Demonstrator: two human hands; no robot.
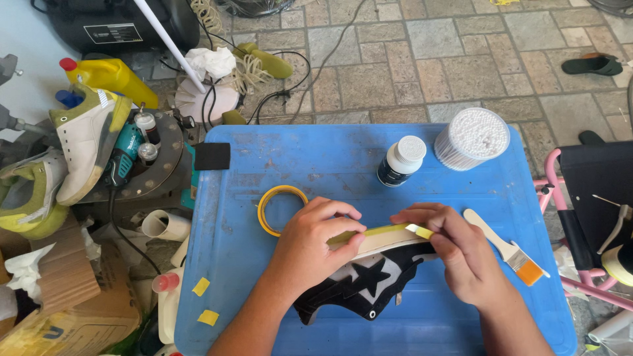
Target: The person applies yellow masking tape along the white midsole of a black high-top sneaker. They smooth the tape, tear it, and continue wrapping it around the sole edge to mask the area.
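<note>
Surface: blue table (pixel 330 165) sitting mid-frame.
Left hand (pixel 310 247): pinching yellow tape (pixel 386 230) onto shoe (pixel 362 280).
Right hand (pixel 461 254): pinching tape's end.

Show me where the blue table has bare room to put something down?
Bare blue table lies between the black pad and bottle, and along the near edge below the shoe. It is crowded around both hands, the tape roll and brush.

Bare blue table (pixel 343 165) ahead; bottle (pixel 401 161), swab tub (pixel 472 138), tape roll (pixel 278 209) probably hem it.
</note>
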